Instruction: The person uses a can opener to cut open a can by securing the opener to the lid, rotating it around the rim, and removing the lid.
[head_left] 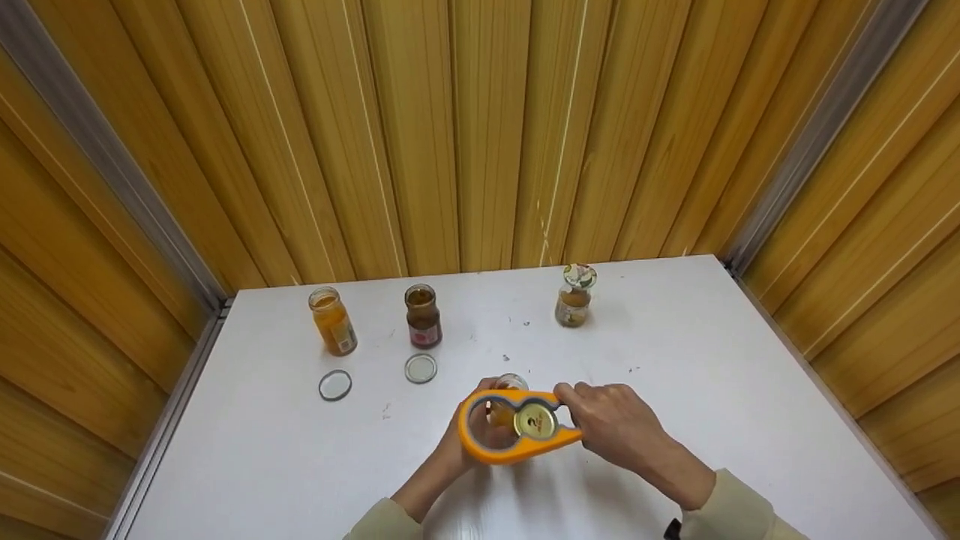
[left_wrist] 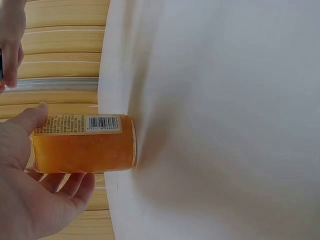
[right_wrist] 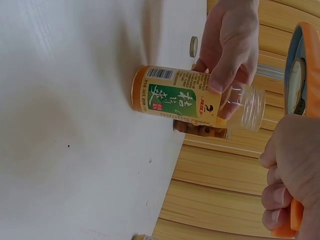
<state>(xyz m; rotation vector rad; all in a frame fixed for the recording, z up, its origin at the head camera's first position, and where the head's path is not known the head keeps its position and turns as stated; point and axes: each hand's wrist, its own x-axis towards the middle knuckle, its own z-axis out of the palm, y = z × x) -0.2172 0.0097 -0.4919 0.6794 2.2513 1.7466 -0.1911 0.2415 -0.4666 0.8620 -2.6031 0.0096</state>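
My left hand [left_wrist: 37, 195] grips the jar [left_wrist: 85, 152], right hand [head_left: 616, 424] the opener [head_left: 511, 454]. I'd tilt neither; how firmly the lid [head_left: 535, 421] sits is unclear.

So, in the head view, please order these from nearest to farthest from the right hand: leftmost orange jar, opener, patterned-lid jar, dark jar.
1. Opener: in the right hand.
2. Patterned-lid jar: back, right of centre.
3. Dark jar: left of centre.
4. Leftmost orange jar: far left.
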